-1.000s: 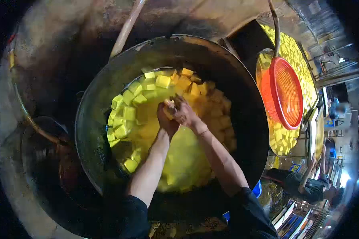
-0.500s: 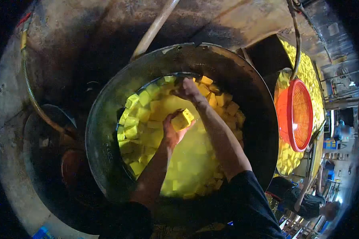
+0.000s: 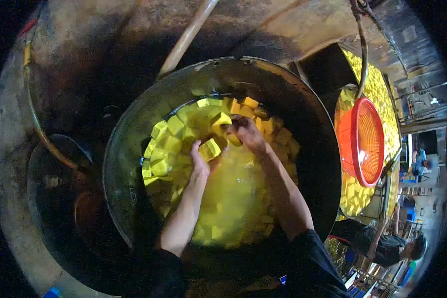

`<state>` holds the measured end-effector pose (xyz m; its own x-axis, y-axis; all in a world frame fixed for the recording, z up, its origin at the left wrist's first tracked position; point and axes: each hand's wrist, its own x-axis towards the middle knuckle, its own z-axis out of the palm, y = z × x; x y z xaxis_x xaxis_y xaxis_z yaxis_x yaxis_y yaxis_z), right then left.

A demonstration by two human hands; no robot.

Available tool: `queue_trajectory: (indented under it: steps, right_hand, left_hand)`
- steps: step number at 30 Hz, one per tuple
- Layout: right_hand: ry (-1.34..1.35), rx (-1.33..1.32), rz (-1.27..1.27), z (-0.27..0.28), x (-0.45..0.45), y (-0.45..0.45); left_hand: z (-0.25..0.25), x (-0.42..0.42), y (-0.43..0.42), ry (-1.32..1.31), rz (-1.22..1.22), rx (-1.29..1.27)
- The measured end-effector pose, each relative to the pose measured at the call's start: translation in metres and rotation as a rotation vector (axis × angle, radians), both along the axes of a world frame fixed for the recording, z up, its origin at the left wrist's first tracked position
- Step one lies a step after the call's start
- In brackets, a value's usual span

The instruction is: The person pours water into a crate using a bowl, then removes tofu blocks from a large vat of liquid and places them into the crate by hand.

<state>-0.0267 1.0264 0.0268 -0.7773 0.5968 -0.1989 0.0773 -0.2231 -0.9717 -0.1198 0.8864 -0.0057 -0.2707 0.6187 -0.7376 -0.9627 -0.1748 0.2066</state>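
My left hand [image 3: 199, 160] is closed round a yellow tofu-like block [image 3: 211, 149], with the thumb along its near-left side. Just up and to the right, my right hand [image 3: 248, 133] has its fingers curled on another yellow block [image 3: 220, 121]; the fingertips are partly hidden. Both hands are over a large dark round vat [image 3: 129, 144]. In it, many similar blocks [image 3: 159, 129] are heaped along the left and far sides, in cloudy yellow liquid [image 3: 233, 191].
A red plastic colander [image 3: 366, 141] hangs to the right, with more yellow blocks [image 3: 355, 193] behind and below it. A pole [image 3: 188, 37] leans at the vat's far rim. A hose [image 3: 39, 129] runs down at left. A co-worker [image 3: 382, 246] is at lower right.
My right hand has come nearer and lower, and a block now shows at its fingers. My left hand has shifted slightly left, still holding its block, which has turned.
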Motion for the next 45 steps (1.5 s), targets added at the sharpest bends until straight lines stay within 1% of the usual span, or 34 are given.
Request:
queue_trajectory:
  steps: [1, 2, 3, 5, 6, 7, 8, 9, 11, 12, 13, 15, 16, 18, 19, 20, 21, 22, 23, 25, 26, 27, 28, 31, 32, 34, 36, 37, 38, 39, 40, 41, 43, 45]
  right_hand:
    - [0.173, -0.037, -0.054, 0.000, 0.014, -0.010]
    - [0.049, -0.003, -0.044, 0.034, 0.019, -0.025]
    - [-0.074, 0.030, -0.031, 0.062, 0.023, -0.037]
    - [-0.025, -0.080, -0.112, 0.067, 0.031, -0.055]
    - [-0.004, -0.048, -0.132, 0.067, 0.033, -0.064]
    - [-0.194, -0.043, -0.111, 0.069, 0.036, -0.066]
    - [-0.168, 0.022, -0.168, 0.065, 0.040, -0.070]
    - [-0.142, 0.089, -0.225, 0.063, 0.044, -0.074]
    - [-0.155, 0.181, -0.247, 0.098, 0.049, -0.079]
    - [-0.169, 0.261, -0.255, 0.116, 0.051, -0.082]
    - [-0.174, 0.269, -0.271, 0.125, 0.053, -0.082]
    - [-0.126, 0.884, -0.179, 0.141, 0.061, -0.082]
    - [-0.398, 0.966, -0.134, 0.157, 0.067, -0.083]
    - [-0.522, 0.949, -0.217, 0.183, 0.082, -0.084]
    - [-0.635, 0.923, -0.272, 0.190, 0.093, -0.082]
    - [-0.606, 0.888, -0.222, 0.187, 0.110, -0.074]
    - [-0.577, 0.845, -0.181, 0.183, 0.132, -0.068]
    - [-0.655, 0.598, -0.072, 0.202, 0.150, -0.076]
    - [-0.472, 0.611, -0.045, 0.209, 0.168, -0.082]
    - [-0.175, 0.298, -0.081, 0.232, 0.216, -0.110]
    - [-0.048, 0.215, -0.181, 0.247, 0.236, -0.136]
    - [0.114, 0.219, -0.233, 0.246, 0.264, -0.153]
    - [0.066, 0.299, -0.383, 0.253, 0.288, -0.176]
    - [0.054, 0.032, -0.945, 0.222, 0.388, -0.285]
    - [0.178, 0.007, -1.006, 0.237, 0.378, -0.302]
    - [0.186, -0.085, -1.125, 0.199, 0.408, -0.346]
    - [0.216, -0.322, -1.246, 0.131, 0.433, -0.387]
    - [0.272, -0.495, -1.311, 0.086, 0.442, -0.403]
    - [0.377, -0.740, -1.388, 0.029, 0.451, -0.418]
    - [0.475, -0.847, -1.431, -0.018, 0.453, -0.425]
    - [0.476, -0.901, -1.377, -0.056, 0.456, -0.430]
    - [0.361, -0.892, -1.338, -0.084, 0.457, -0.432]
    - [-0.165, -0.795, -1.251, -0.132, 0.453, -0.426]
    - [-1.377, -0.593, -0.996, -0.176, 0.423, -0.419]
  left_hand:
    - [0.030, 0.003, 0.004, -0.064, 0.084, -0.057]
    - [-0.015, 0.002, 0.009, -0.078, 0.047, 0.108]
    - [-0.002, 0.005, 0.016, 0.014, 0.061, 0.094]
    - [-0.002, 0.012, 0.024, 0.051, 0.118, 0.302]
    - [-0.001, 0.014, 0.027, 0.194, 0.045, 0.237]
    - [0.008, 0.017, 0.028, 0.338, -0.027, 0.171]
    - [0.022, 0.018, 0.021, 0.021, -0.004, 0.424]
    - [0.026, 0.022, 0.025, 0.018, -0.017, 0.436]
    - [0.038, 0.034, 0.034, -0.030, 0.073, 0.579]
    - [0.051, 0.042, 0.034, -0.018, 0.147, 0.424]
    - [0.053, 0.049, 0.035, -0.026, 0.132, 0.432]
    - [0.057, 0.067, 0.036, -0.075, 0.085, 0.640]
    - [0.060, 0.076, 0.035, -0.085, 0.059, 0.645]
    - [0.066, 0.091, 0.034, 0.298, -0.077, 0.687]
    - [0.072, 0.100, 0.038, 0.229, -0.156, 0.745]
    - [0.079, 0.109, 0.042, 0.161, -0.240, 0.797]
    - [0.138, 0.125, 0.027, 0.112, -0.285, 0.651]
    - [0.162, 0.143, 0.024, 0.202, -0.338, 0.641]
    - [0.181, 0.162, 0.023, 0.291, -0.391, 0.635]
    - [0.218, 0.202, 0.013, 0.300, -0.454, 0.468]
    - [0.229, 0.231, 0.006, 0.508, -0.390, 0.405]
    - [0.234, 0.250, -0.006, 0.572, -0.571, 0.480]
    - [0.240, 0.270, -0.019, 0.652, -0.748, 0.568]
    - [0.247, 0.343, -0.078, 1.357, -0.982, 0.630]
    - [0.251, 0.350, -0.091, 1.360, -1.121, 0.684]
    - [0.228, 0.361, -0.094, 1.760, -1.021, 0.735]
    - [0.212, 0.358, -0.092, 2.115, -1.025, 0.672]
    - [0.191, 0.361, -0.087, 2.072, -0.898, 0.824]
    - [0.187, 0.362, -0.086, 2.122, -0.915, 0.822]
    - [0.186, 0.364, -0.086, 2.174, -0.928, 0.815]
    - [0.189, 0.366, -0.086, 2.208, -0.935, 0.806]
    - [0.185, 0.367, -0.085, 2.191, -0.929, 0.802]
    - [0.184, 0.368, -0.084, 2.220, -0.958, 0.790]
    - [0.188, 0.371, -0.086, 2.264, -0.999, 0.745]
